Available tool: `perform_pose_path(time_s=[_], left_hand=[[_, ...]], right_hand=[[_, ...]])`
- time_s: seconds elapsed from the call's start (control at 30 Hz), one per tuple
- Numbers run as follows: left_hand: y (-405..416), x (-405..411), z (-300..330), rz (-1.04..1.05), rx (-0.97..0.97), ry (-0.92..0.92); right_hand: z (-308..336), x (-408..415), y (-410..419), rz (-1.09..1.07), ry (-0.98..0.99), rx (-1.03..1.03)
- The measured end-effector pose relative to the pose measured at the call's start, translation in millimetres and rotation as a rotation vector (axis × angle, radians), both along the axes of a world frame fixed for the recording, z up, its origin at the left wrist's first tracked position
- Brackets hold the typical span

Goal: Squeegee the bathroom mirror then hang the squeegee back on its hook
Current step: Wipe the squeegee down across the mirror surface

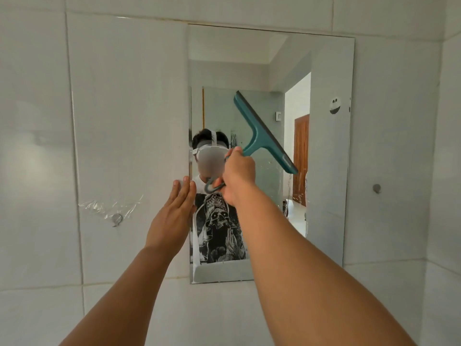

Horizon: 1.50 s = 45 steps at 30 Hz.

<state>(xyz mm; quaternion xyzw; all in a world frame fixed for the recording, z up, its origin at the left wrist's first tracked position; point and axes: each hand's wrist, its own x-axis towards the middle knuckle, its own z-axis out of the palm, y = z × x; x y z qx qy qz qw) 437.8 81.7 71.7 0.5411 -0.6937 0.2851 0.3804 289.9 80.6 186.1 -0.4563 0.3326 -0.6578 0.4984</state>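
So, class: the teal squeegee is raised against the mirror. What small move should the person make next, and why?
Probably draw the teal plastic squeegee down and across the frameless rectangular wall mirror. The right hand grips its handle, the blade sits tilted mid-glass, and drips show below it on the right. The left hand lies flat at the mirror's left edge.

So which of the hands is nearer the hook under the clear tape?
Left. The left hand lies flat at the mirror's left edge, just right of the hook. The right hand grips the squeegee farther right.
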Motion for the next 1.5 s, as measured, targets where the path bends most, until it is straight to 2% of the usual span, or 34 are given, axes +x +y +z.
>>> perform_pose_path(time_s=[0.27, 0.43, 0.73, 1.1, 1.33, 1.5], left_hand=[[-6, 8, -11, 0.030, 0.018, -0.068], [-6, 6, -22, 0.014, 0.041, 0.003], [3, -1, -36, 0.006, 0.059, 0.076], [9, -12, -45, 0.044, 0.070, 0.082], [9, -15, -45, 0.042, 0.079, 0.113], [10, -19, -46, 0.037, 0.021, 0.035]], right_hand=[[-20, 37, 16, -0.047, 0.247, -0.074], [-40, 26, 20, -0.178, 0.487, -0.157], [-67, -14, -5, -0.307, 0.933, -0.274], [-43, -114, -11, -0.489, 1.546, -0.509], [-28, -164, -19, -0.601, 1.714, -0.564], [-28, -212, -36, -0.664, 1.753, -0.535]])
